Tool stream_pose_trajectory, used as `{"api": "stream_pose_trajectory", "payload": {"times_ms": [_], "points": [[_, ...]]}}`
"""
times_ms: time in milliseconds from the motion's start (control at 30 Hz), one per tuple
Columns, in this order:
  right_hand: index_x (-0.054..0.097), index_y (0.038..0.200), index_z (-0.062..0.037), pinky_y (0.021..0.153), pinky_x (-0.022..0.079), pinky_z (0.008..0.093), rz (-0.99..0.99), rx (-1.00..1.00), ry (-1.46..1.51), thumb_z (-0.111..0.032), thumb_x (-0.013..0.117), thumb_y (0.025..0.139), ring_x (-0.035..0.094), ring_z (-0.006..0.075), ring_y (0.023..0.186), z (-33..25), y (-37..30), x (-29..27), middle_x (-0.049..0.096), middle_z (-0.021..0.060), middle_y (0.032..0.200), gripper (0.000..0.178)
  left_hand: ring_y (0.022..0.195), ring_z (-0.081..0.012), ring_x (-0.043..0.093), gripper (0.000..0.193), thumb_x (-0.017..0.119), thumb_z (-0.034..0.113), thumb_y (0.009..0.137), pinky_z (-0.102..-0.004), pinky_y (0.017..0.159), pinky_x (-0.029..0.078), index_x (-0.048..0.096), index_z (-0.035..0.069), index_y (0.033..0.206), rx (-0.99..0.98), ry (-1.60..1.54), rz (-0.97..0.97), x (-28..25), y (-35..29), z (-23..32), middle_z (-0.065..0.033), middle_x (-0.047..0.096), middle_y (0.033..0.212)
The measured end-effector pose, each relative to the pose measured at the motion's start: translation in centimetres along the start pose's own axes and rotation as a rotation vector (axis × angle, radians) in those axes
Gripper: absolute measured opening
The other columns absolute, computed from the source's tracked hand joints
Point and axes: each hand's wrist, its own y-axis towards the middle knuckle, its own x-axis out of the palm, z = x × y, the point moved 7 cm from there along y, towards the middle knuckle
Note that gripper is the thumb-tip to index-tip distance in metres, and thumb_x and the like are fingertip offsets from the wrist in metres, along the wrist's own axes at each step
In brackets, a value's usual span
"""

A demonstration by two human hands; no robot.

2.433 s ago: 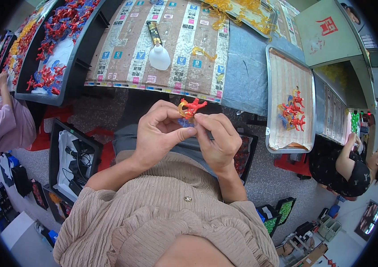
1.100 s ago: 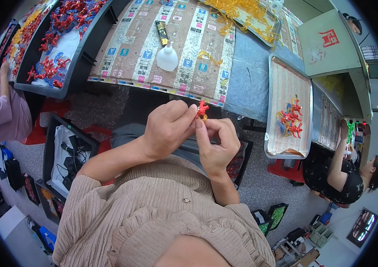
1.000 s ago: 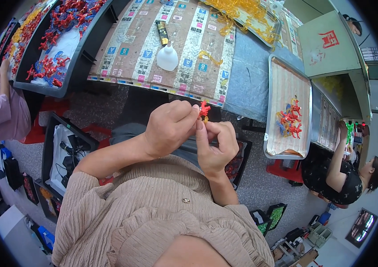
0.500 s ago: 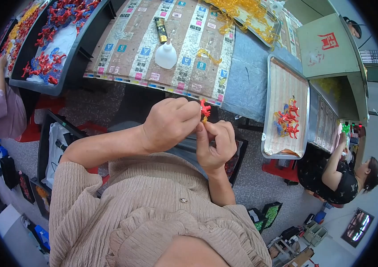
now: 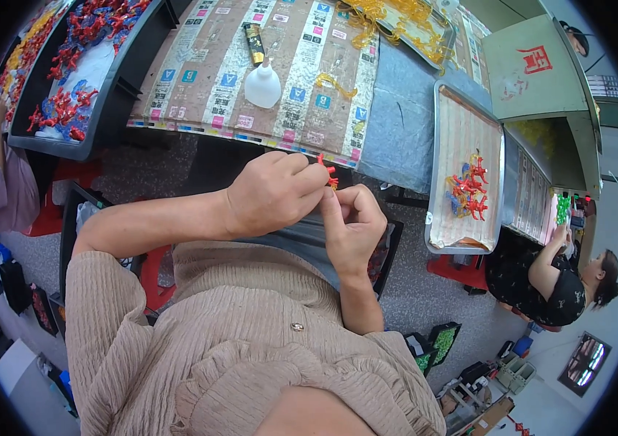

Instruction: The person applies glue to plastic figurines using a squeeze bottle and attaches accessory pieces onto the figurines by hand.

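Observation:
A small red plastic figure [image 5: 332,171] is pinched between my two hands in front of the table's near edge. My left hand [image 5: 277,192] is closed around its left side, covering most of it. With thumb and forefinger pressed together, my right hand [image 5: 354,227] grips it from below. A bit of yellow shows at the fingertips, too small to make out well. Beyond my hands on the table stand a white squeeze bottle [image 5: 262,89] with a thin nozzle and, behind it, a black and gold tube [image 5: 254,45]. A loose yellow plastic piece [image 5: 336,86] lies to their right.
A metal tray [image 5: 436,171] at right carries red, blue and yellow figures [image 5: 468,187]. Yellow pieces [image 5: 403,25] fill another tray at the back. A black bin [image 5: 109,109] of red and blue parts is at left. Co-workers sit at left [image 5: 0,178] and right [image 5: 552,280].
The red figure has sunk further behind my left fingers, so less of it shows. My hands stay close together, and the view has shifted slightly.

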Motion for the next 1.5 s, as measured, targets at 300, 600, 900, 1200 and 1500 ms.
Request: {"api": "stream_pose_trajectory", "payload": {"times_ms": [300, 600, 900, 1200, 1500], "points": [[0.057, 0.071, 0.0005, 0.046, 0.032, 0.0220, -0.036, -0.041, 0.048, -0.001, 0.073, 0.079, 0.040, 0.0060, 0.050, 1.3, 0.5, 0.2, 0.049, 0.0016, 0.063, 0.018, 0.071, -0.0159, 0.052, 0.010, 0.063, 0.017, 0.068, -0.0298, 0.058, 0.045, 0.060, 0.008, 0.070, 0.037, 0.014, -0.052, 0.9, 0.3, -0.6, -0.0020, 0.047, 0.079], [0.058, 0.074, 0.0005, 0.046, 0.033, 0.0226, 0.031, -0.184, -0.005, -0.002, 0.073, 0.080, 0.041, 0.0086, 0.051, 0.7, 0.7, 0.0, 0.048, 0.0034, 0.065, 0.016, 0.070, -0.0156, 0.051, 0.009, 0.063, 0.016, 0.067, -0.0288, 0.057, 0.044, 0.059, 0.008, 0.070, 0.053, 0.026, -0.017, 1.4, 0.8, -0.7, -0.0019, 0.046, 0.079], [0.056, 0.072, 0.0008, 0.048, 0.030, 0.0209, -0.044, 0.072, 0.152, -0.004, 0.071, 0.083, 0.038, 0.0043, 0.054, 3.0, 0.7, 0.3, 0.047, -0.0010, 0.064, 0.019, 0.071, -0.0156, 0.052, 0.008, 0.063, 0.016, 0.067, -0.0286, 0.057, 0.044, 0.059, 0.008, 0.069, 0.036, 0.014, -0.035, 1.4, 0.9, -1.0, -0.0015, 0.046, 0.079], [0.054, 0.069, 0.0004, 0.047, 0.029, 0.0213, -0.032, 0.071, 0.138, 0.000, 0.069, 0.081, 0.036, 0.0037, 0.052, 3.1, 0.8, 0.1, 0.046, -0.0013, 0.062, 0.019, 0.071, -0.0145, 0.052, 0.009, 0.063, 0.017, 0.069, -0.0284, 0.058, 0.044, 0.058, 0.009, 0.068, 0.027, 0.005, -0.062, 1.7, 1.1, -1.0, -0.0009, 0.046, 0.079], [0.052, 0.067, -0.0010, 0.046, 0.026, 0.0205, 0.000, 0.197, 0.116, 0.000, 0.068, 0.082, 0.034, 0.0014, 0.053, 3.7, 0.5, 0.3, 0.044, -0.0049, 0.059, 0.022, 0.070, -0.0139, 0.052, 0.009, 0.062, 0.017, 0.069, -0.0282, 0.057, 0.043, 0.058, 0.009, 0.068, 0.035, 0.001, -0.081, 1.9, 1.1, -1.0, -0.0009, 0.046, 0.078]]}}
